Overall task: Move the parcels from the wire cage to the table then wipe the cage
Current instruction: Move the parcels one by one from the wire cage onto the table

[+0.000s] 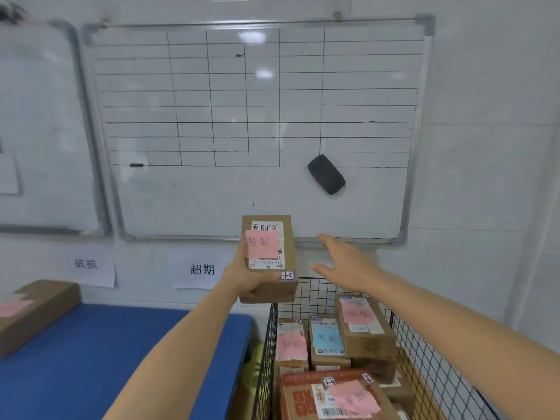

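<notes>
The whiteboard (pixel 212 192) fills the wall ahead, from 10 to 2 o'clock. The blue bench (pixel 121 344) runs from 7 to 9 o'clock; one long parcel (pixel 36 313) lies at its far left edge, and the rest of the blue top that I can see is bare. The wire cage (pixel 424 344) stands at 5 o'clock, just beside the bench's right edge, its top open and packed with parcels (pixel 363 328) carrying pink and blue notes.

I hold a small box (pixel 288 259) up near the centre, above the cage's left rim and free of everything else. Its long axis runs 12 to 6, labelled face toward me, a pink note across the label.

My left hand (pixel 245 277) grips the box's lower end, thumb across the front face, fingers curled underneath, forearm rising from 7 o'clock. My right hand (pixel 348 262) is at 3 o'clock of the box, apart from it, fingers straight and spread, holding nothing, over the cage's back wall.
</notes>
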{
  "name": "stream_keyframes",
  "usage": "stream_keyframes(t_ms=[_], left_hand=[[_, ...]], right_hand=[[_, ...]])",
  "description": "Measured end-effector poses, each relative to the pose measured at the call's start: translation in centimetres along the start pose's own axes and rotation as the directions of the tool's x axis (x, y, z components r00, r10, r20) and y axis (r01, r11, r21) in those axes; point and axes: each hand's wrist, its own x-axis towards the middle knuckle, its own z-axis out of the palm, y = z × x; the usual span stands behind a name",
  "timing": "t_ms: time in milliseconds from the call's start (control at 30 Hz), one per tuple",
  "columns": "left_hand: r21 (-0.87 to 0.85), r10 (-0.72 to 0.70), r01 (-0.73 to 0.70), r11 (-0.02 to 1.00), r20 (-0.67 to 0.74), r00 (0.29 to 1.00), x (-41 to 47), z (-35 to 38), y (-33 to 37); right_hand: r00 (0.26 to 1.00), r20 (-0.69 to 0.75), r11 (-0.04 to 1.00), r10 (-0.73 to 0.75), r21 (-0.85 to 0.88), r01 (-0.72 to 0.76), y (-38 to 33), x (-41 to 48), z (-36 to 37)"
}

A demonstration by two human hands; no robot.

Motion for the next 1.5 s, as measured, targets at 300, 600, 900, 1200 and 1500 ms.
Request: stream_keyframes(t_ms=[300, 600, 900, 1200, 1500], left_hand=[[-0.031, -0.024, 0.025, 0.999, 0.028, 0.999, 0.0, -7.8, -5.1], [-0.003, -0.033, 0.033, 0.999, 0.086, 0.996, 1.8, -19.7, -12.8], [-0.008, -0.096, 0.098, 0.995, 0.127, 0.987, 5.4, -24.2, -18.1], [-0.008, -0.174, 0.177, 0.984, 0.150, 0.973, 7.9, -24.6, -22.8], [0.020, -0.230, 0.231, 0.973, 0.216, 0.949, 9.8, -26.1, -25.8]], right_hand=[[0.999, 0.021, 0.999, -0.048, 0.012, 0.047, -8.9, 3.5, 4.2], [0.998, 0.062, 1.000, 0.004, 0.029, -0.006, -20.9, 8.9, 10.6], [0.987, 0.137, 0.994, 0.081, 0.059, -0.089, -25.4, 12.9, 15.1], [0.965, 0.232, 0.990, 0.124, 0.042, -0.138, -25.6, 15.9, 19.0], [0.936, 0.311, 0.979, 0.165, 0.068, -0.195, -28.1, 17.7, 24.2]])
